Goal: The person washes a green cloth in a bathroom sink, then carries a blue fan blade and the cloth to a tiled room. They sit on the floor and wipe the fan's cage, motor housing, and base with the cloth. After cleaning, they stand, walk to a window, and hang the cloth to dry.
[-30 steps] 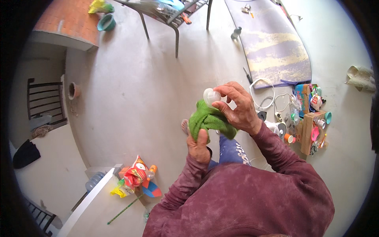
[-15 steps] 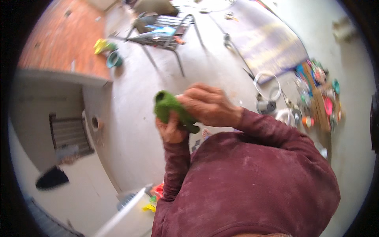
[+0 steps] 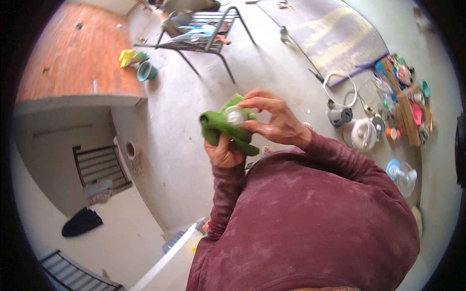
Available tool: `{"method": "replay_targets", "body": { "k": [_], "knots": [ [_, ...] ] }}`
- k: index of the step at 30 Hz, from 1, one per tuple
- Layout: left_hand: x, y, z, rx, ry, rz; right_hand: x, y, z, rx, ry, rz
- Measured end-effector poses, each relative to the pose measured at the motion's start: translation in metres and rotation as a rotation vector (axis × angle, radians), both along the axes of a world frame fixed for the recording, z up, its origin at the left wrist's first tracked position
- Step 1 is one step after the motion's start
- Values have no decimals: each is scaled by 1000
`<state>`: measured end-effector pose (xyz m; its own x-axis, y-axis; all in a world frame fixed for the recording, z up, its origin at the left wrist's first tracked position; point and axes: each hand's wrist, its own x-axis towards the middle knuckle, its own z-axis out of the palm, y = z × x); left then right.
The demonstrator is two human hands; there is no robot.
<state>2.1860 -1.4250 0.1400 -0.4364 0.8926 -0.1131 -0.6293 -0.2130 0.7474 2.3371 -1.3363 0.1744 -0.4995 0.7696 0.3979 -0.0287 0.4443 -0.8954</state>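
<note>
A bunched green cloth (image 3: pixel 212 128) is in my left hand (image 3: pixel 224 154), whose fingers are wrapped round it from below. Pinched between the thumb and fingers of my right hand (image 3: pixel 279 121) is a small, round, whitish translucent piece (image 3: pixel 235 116) that looks like a cap or a small lid. This piece rests against the cloth, its round face turned up. Part of the cloth shows behind it, beyond my right fingertips. Both hands are close together in front of my chest, above the floor.
A metal chair (image 3: pixel 224 29) with things on its seat stands ahead, near a teal pot (image 3: pixel 146 71). A worn mat (image 3: pixel 325 34) lies at the far right. Along the right are a white lidded pot (image 3: pixel 361 133), a white hose loop (image 3: pixel 356 94) and cardboard (image 3: pixel 407 116) with small items.
My right hand has opened out from a tight grip against the cloth, so the round whitish piece now shows. Both hands appear slightly further right in the picture as the view shifted.
</note>
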Motion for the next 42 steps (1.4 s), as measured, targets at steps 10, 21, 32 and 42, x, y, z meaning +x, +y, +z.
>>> {"method": "replay_targets", "body": {
  "k": [10,21,32,42],
  "knots": [
    [13,11,-7,-58,53,91,7,3,16,63,-126,20],
    [42,4,15,-92,415,163,6,12,18,451,-209,180],
    [3,-39,-16,-444,43,-235,-6,-44,-27,292,-251,316],
    [12,-66,-29,-275,399,15,-4,-26,-22,-562,-58,379]
  ]
}}
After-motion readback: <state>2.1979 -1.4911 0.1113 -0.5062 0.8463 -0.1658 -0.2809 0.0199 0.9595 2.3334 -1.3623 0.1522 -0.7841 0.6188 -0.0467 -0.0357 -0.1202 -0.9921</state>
